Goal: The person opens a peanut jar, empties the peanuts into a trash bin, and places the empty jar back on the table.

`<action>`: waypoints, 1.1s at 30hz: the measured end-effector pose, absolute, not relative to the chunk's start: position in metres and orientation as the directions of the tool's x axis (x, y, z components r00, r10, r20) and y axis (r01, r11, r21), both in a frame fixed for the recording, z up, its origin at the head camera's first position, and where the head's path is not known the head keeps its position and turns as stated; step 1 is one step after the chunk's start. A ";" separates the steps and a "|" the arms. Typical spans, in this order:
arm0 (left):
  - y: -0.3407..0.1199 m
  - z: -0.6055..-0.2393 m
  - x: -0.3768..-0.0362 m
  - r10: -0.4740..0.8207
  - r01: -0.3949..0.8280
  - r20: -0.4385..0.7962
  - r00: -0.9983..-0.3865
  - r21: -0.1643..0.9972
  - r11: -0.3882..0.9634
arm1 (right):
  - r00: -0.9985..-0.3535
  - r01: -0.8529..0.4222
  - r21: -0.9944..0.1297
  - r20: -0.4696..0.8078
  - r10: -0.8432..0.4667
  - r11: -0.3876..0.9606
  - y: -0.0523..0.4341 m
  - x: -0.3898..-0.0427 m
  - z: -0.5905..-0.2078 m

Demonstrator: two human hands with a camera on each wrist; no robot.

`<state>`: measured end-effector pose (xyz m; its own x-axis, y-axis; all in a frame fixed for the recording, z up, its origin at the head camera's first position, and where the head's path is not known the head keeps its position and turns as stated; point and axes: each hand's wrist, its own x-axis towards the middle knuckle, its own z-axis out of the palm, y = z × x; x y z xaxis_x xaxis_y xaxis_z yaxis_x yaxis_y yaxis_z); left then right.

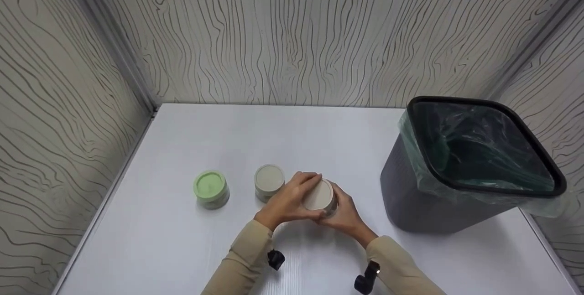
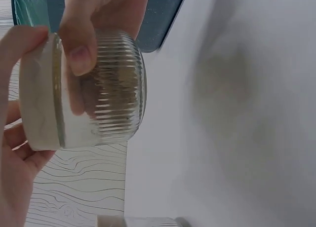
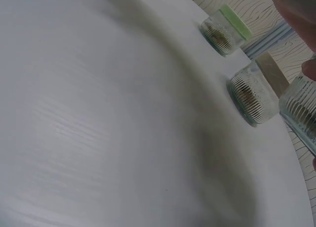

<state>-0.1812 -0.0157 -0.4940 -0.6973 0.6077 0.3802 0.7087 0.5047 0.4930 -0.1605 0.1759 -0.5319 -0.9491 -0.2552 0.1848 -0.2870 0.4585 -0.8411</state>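
A ribbed glass jar (image 1: pixel 329 207) with a beige lid (image 1: pixel 318 195) is held between both hands over the white table (image 1: pixel 191 140), tilted with its lid toward me. My left hand (image 1: pixel 296 197) curls round the lid (image 2: pixel 37 96). My right hand (image 1: pixel 341 209) grips the glass body (image 2: pixel 116 94), with one of its fingertips (image 2: pixel 81 56) lying across the ribs. The jar holds some brownish matter. In the right wrist view only the held jar's edge (image 3: pixel 302 113) shows at the right border.
Two more ribbed jars stand to the left, one with a beige lid (image 1: pixel 269 181) (image 3: pixel 253 94) and one with a green lid (image 1: pixel 211 188) (image 3: pixel 223 32). A dark bin (image 1: pixel 461 167) with a green liner stands at the right. Patterned walls enclose the table.
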 end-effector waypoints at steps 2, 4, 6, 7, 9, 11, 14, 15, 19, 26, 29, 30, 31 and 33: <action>-0.015 -0.494 -0.182 0.601 0.702 0.381 -0.703 0.506 0.501 | -0.951 -0.284 -0.847 0.191 -0.242 0.450 0.176 -0.161 -0.531; -0.014 -0.493 -0.182 0.593 0.698 0.385 -0.707 0.513 0.499 | -0.952 -0.289 -0.850 0.205 -0.229 0.441 0.175 -0.161 -0.531; -0.014 -0.491 -0.182 0.585 0.695 0.390 -0.711 0.518 0.499 | -0.951 -0.298 -0.847 0.222 -0.216 0.440 0.174 -0.162 -0.531; -0.014 -0.491 -0.182 0.581 0.694 0.394 -0.712 0.519 0.498 | -0.950 -0.303 -0.845 0.231 -0.211 0.441 0.173 -0.162 -0.531; -0.013 -0.490 -0.182 0.574 0.695 0.403 -0.712 0.523 0.494 | -0.947 -0.317 -0.835 0.250 -0.203 0.449 0.173 -0.163 -0.531; -0.013 -0.489 -0.182 0.569 0.695 0.411 -0.712 0.524 0.492 | -0.945 -0.325 -0.830 0.263 -0.196 0.454 0.172 -0.163 -0.532; -0.012 -0.491 -0.181 0.564 0.697 0.418 -0.712 0.524 0.490 | -0.940 -0.339 -0.821 0.283 -0.189 0.459 0.171 -0.164 -0.533; -0.012 -0.491 -0.181 0.562 0.695 0.419 -0.713 0.526 0.490 | -0.940 -0.342 -0.821 0.287 -0.187 0.458 0.170 -0.163 -0.534; -0.011 -0.493 -0.180 0.557 0.684 0.410 -0.723 0.538 0.492 | -0.939 -0.345 -0.818 0.299 -0.172 0.461 0.167 -0.162 -0.536; -0.009 -0.493 -0.180 0.555 0.661 0.380 -0.740 0.563 0.496 | -0.939 -0.340 -0.809 0.316 -0.132 0.479 0.164 -0.160 -0.539; -0.010 -0.492 -0.182 0.559 0.660 0.373 -0.741 0.561 0.500 | -0.942 -0.334 -0.812 0.310 -0.131 0.478 0.165 -0.161 -0.537; -0.010 -0.492 -0.182 0.562 0.664 0.375 -0.738 0.555 0.502 | -0.944 -0.329 -0.819 0.304 -0.132 0.471 0.165 -0.161 -0.536; -0.011 -0.491 -0.182 0.565 0.667 0.376 -0.735 0.550 0.502 | -0.946 -0.323 -0.829 0.295 -0.133 0.456 0.166 -0.161 -0.535; -0.013 -0.490 -0.183 0.571 0.682 0.389 -0.723 0.532 0.502 | -0.949 -0.317 -0.851 0.283 -0.143 0.419 0.167 -0.162 -0.533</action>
